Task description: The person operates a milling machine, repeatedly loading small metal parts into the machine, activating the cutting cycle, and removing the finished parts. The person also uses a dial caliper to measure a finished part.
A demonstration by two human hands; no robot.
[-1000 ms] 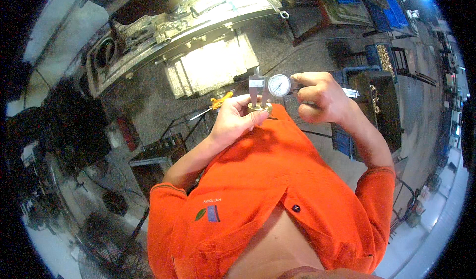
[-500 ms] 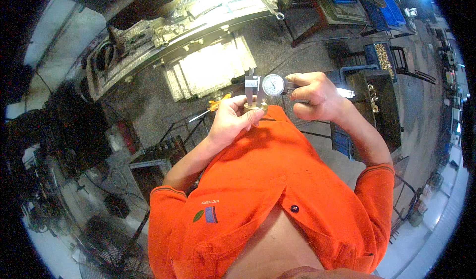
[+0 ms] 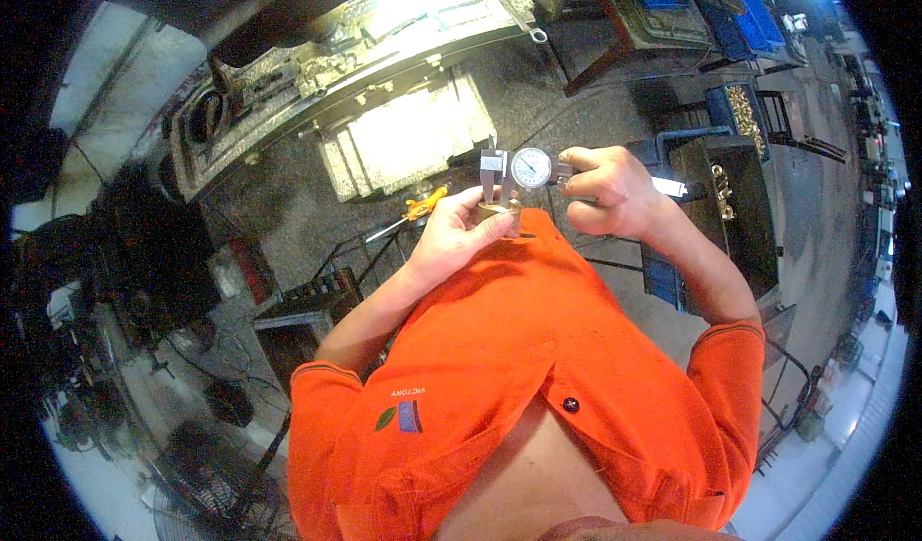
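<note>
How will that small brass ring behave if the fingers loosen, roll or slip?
The brass ring looks smooth and round, so probably slippery and apt to roll. Likely dense for its size. The left hand pinches it between the dial caliper jaws.

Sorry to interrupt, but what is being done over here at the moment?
A person in an orange shirt is measuring a small brass-coloured part with a dial caliper. The left hand holds the part up at the caliper's jaws, while the right hand grips the caliper's body beside the round dial. A machine bed stands in front, and an orange-handled screwdriver lies below it.
</note>
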